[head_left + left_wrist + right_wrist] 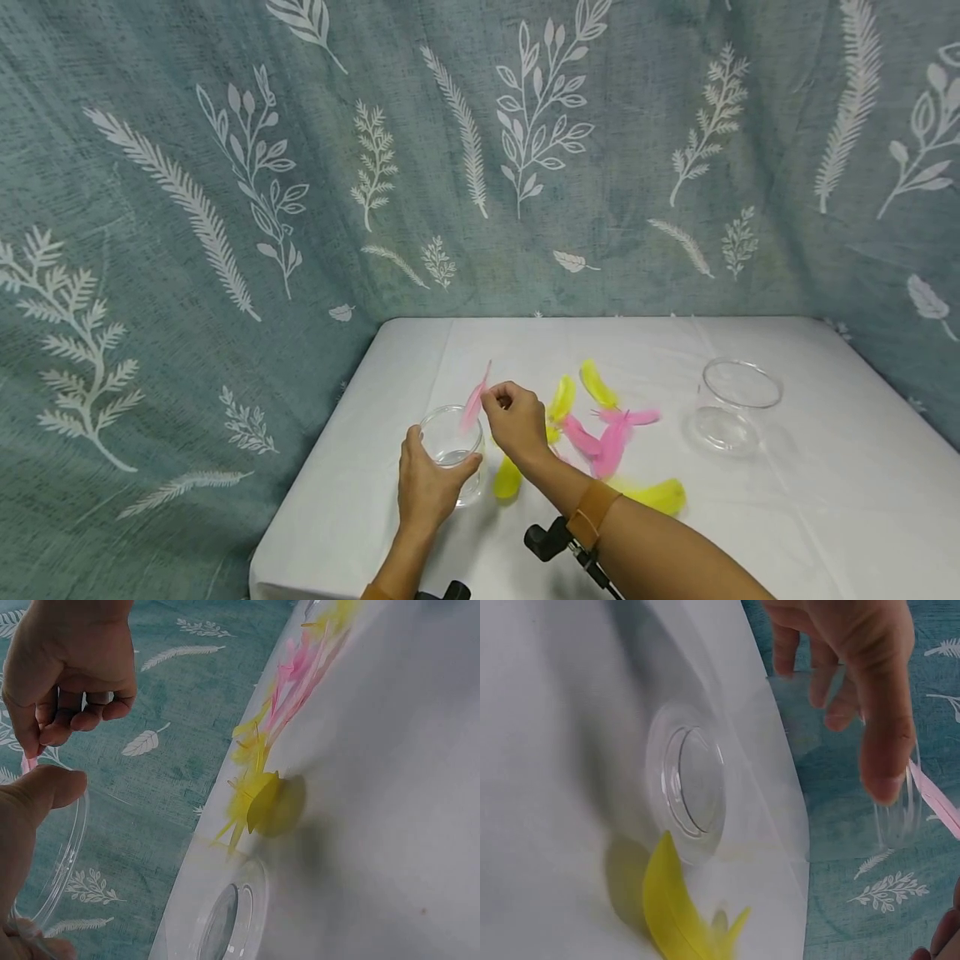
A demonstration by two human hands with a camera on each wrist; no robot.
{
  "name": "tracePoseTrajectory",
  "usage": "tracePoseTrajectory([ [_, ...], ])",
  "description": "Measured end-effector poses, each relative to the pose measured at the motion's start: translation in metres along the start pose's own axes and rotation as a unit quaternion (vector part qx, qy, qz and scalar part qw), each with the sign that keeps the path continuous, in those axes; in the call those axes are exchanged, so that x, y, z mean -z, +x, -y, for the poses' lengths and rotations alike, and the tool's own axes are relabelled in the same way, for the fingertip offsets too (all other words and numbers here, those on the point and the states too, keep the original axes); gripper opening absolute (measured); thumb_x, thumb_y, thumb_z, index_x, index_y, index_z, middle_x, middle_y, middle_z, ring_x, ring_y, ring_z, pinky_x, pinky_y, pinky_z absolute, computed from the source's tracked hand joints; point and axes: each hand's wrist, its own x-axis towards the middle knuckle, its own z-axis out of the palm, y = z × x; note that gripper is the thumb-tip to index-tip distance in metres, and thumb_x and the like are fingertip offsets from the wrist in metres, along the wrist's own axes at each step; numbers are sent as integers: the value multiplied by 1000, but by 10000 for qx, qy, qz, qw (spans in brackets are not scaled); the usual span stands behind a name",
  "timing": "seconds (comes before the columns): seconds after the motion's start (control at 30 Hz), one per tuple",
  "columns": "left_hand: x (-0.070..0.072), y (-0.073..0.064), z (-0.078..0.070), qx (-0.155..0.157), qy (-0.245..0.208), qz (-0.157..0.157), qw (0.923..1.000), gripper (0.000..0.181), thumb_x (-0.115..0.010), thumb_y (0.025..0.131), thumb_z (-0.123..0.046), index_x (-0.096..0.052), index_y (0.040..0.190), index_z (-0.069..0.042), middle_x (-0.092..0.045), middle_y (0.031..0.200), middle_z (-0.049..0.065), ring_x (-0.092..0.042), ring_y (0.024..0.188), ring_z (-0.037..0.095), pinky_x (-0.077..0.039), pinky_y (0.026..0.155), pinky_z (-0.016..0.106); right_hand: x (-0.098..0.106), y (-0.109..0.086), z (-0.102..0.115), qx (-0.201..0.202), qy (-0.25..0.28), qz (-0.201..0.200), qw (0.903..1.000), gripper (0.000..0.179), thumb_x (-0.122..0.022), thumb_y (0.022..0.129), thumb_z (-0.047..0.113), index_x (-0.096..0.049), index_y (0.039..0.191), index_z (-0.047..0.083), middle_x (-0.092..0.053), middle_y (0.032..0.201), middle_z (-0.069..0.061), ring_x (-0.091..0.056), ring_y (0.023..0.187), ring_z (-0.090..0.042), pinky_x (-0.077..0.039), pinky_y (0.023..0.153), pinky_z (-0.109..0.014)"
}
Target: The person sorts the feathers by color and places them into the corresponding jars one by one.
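Our right hand (517,423) pinches a pink feather (473,407); our left hand (429,485) curls round the jar (442,433), which we should steady while releasing gently inside.

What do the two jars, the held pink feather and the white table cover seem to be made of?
Held jar and unheld jar: clear, glossy glass or hard plastic; see-through walls and bright rims leave it open. Pink feather: soft-looking plume, real or imitation unclear; thin shaft, wispy edges. Table cover: probably matte white fabric, judging by its creases.
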Motion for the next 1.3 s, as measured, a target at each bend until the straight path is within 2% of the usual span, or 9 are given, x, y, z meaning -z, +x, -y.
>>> tracePoseTrajectory([
  [0.5, 1, 0, 1, -116, -23, 32, 9999, 100, -88, 60, -48, -38, 135, -4, -51, 121, 16, -53, 109, 35, -46, 86, 52, -11, -18, -5, 497, -356, 172, 9980, 14, -71, 86, 16, -68, 73, 11, -50, 61, 7, -46, 58, -13, -40, 53, -28],
  [0.9, 0, 0, 4, -256, -84, -89, 9996, 96, -88, 59, -47, -40, 130, -4, -51, 115, 13, -54, 103, 33, -47, 81, 50, -13, -27, -12, 456, -398, 471, 9971, 7, -74, 80, 13, -72, 74, 10, -56, 65, 7, -51, 63, -12, -45, 55, -28],
  [1.3, 0, -1, 1, -130, -72, 6, 9999, 98, -86, 61, -49, -39, 135, -5, -50, 123, 16, -53, 109, 35, -46, 84, 53, -11, -29, -14, 350, -394, 613, 9967, 8, -76, 80, 17, -70, 76, 14, -55, 65, 8, -50, 61, -11, -43, 53, -26],
])
